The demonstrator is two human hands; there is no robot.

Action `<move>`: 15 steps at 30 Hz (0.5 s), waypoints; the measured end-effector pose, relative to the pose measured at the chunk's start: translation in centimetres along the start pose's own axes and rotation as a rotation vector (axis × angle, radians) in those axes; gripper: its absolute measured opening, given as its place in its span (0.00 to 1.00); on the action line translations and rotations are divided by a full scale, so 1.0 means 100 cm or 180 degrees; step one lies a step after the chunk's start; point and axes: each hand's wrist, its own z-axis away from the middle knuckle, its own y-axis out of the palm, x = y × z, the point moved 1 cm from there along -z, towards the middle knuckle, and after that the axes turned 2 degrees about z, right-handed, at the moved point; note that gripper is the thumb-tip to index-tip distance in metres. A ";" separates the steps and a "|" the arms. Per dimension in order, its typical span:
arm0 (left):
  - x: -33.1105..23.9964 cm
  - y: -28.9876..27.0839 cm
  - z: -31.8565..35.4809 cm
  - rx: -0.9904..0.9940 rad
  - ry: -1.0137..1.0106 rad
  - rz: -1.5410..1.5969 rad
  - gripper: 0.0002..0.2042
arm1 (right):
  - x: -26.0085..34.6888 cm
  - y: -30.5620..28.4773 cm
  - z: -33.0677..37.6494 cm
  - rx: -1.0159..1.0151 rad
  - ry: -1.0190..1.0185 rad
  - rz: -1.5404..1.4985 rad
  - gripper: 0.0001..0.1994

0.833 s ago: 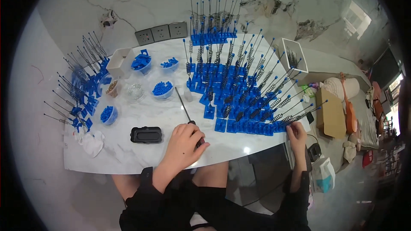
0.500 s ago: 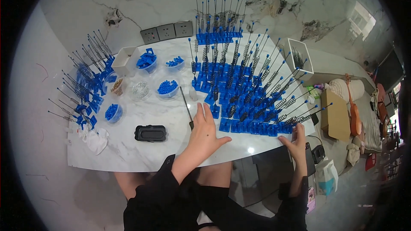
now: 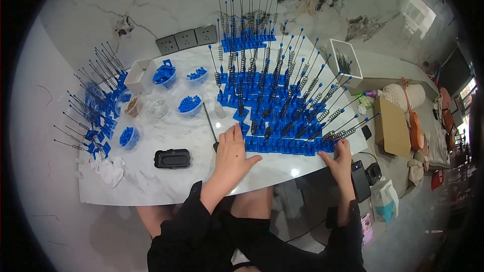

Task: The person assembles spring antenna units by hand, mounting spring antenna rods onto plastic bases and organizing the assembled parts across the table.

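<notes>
The left hand (image 3: 233, 152) lies flat on the white marble table (image 3: 166, 184) near its front edge, fingers spread, touching the front row of blue spring stands (image 3: 282, 121). A thin screwdriver (image 3: 209, 125) lies just beside it. The right hand (image 3: 340, 158) rests at the table's front right corner, against the end of that row; its fingers look loosely curled, but it is hard to tell. A black box (image 3: 172, 158) sits near the front edge.
</notes>
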 end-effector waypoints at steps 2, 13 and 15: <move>0.002 -0.002 0.001 -0.0061 0.0006 -0.0016 0.47 | 0.007 0.005 0.001 -0.0027 0.0000 -0.0012 0.23; 0.012 -0.016 0.012 -0.0068 -0.0136 -0.0227 0.40 | 0.026 0.015 0.007 -0.0015 -0.0030 0.0053 0.21; 0.010 -0.015 0.008 -0.0117 -0.0094 -0.0220 0.39 | 0.017 0.014 0.010 -0.0076 -0.0133 -0.0006 0.22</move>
